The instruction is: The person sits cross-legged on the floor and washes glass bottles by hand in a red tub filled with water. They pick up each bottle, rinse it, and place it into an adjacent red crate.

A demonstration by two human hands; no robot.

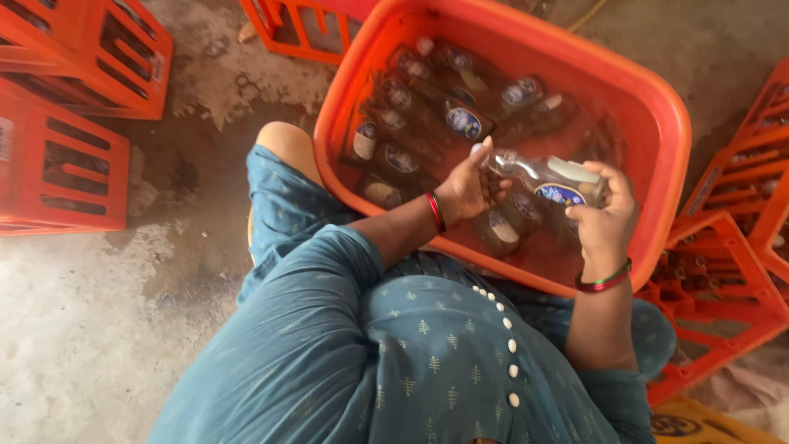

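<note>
1. Two hands hold one clear glass bottle [546, 177] lying sideways above the water of an orange tub [670, 123].
2. The left hand [470, 187] grasps the bottle at its neck end, fingers wrapped round it and thumb pointing up; a red bangle [436, 211] sits on that wrist.
3. The right hand [606, 215] grips the bottle's body from the other end, fingers curled over the glass beside its blue oval label; a red and green bangle [604, 282] rings that wrist.
4. The bottle is over the tub's near right part, between the two hands, and it looks wet, though the glare makes that hard to judge.
5. Under and behind it, more bottles [427, 111] with round labels lie sunk in murky water, packed close together.
6. The person wears a teal printed dress [394, 345] with a row of white buttons, one knee [283, 144] just beside the tub's left rim.
7. Orange crates [78, 107] stand on the stained concrete floor [82, 329] to the left, and more crates [723, 271] touch the tub on the right.
</note>
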